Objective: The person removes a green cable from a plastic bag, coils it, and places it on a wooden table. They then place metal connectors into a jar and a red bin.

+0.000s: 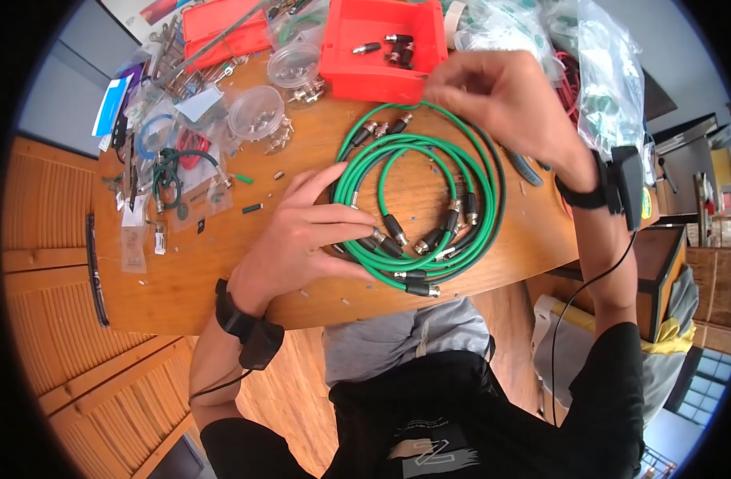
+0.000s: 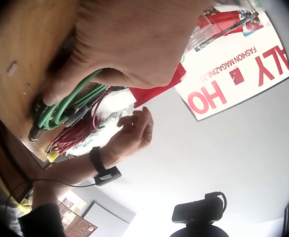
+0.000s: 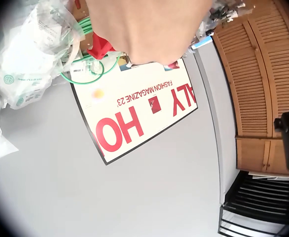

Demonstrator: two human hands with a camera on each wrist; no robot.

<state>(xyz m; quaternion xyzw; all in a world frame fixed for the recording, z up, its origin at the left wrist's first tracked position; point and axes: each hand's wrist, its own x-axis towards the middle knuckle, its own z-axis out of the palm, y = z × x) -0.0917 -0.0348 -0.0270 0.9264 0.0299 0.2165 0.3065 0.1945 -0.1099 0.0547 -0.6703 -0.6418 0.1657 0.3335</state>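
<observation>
Several green cables point(image 1: 485, 180) with black-sleeved metal connectors lie coiled on the wooden table. My left hand point(image 1: 289, 239) rests across the coil's left side, fingers spread and fairly straight; in the left wrist view the thumb of the left hand point(image 2: 129, 39) touches the green cables point(image 2: 60, 111). My right hand point(image 1: 513, 96) is above the coil's top right, beside the front right corner of the red bin point(image 1: 365, 86). Its fingers bend toward the thumb, and whether they hold anything is hidden. In the right wrist view, the right hand point(image 3: 149, 29) covers its own fingertips.
Black-sleeved connectors point(image 1: 396, 53) lie in the red bin. Round clear tubs point(image 1: 256, 113) of small metal parts stand left of it. Bagged cables point(image 1: 191, 152) lie at the left, plastic bags point(image 1: 609, 88) at the back right. A blue-handled tool point(image 1: 525, 169) lies right of the coil.
</observation>
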